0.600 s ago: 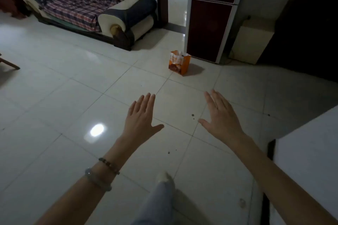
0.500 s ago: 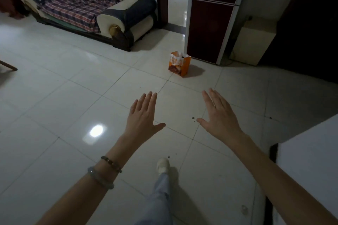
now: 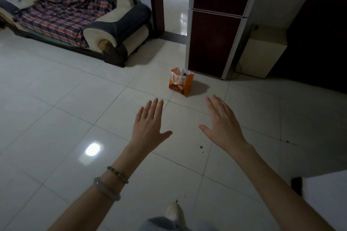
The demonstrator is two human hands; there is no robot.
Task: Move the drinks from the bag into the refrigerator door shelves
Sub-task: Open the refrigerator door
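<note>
Bare skin fills the middle of my view: both of my hands are stretched out ahead of me, palms down, holding nothing. The fingers (image 3: 153, 108) of my left hand (image 3: 149, 127) are straight and spread loosely, thumb pointing to the right. The right hand (image 3: 223, 125) mirrors it, fingers flat and close together, thumb pointing left. The two hands hang in the air above the floor (image 3: 56, 118), apart from each other, touching nothing. On my left wrist sit two bracelets (image 3: 112, 182), one of dark beads and one pale, smooth ring.

Past my fingertips, a small orange paper bag (image 3: 181, 83) stands upright on the pale glossy tiles, its top open; something white and purple shows inside, but I cannot tell what it is. The bag is well apart from both hands. Just behind it, to the right, stands a tall dark red refrigerator (image 3: 216, 39) with silver edges, both of its doors shut.

To the right of the refrigerator is a low cream cabinet (image 3: 262, 52). To the far left, a sofa (image 3: 75, 15) draped in a plaid cloth sits against the wall. Between sofa and refrigerator a doorway (image 3: 176, 5) opens onto a brighter room. At the bottom edge, a light shoe (image 3: 174, 212) is visible.
</note>
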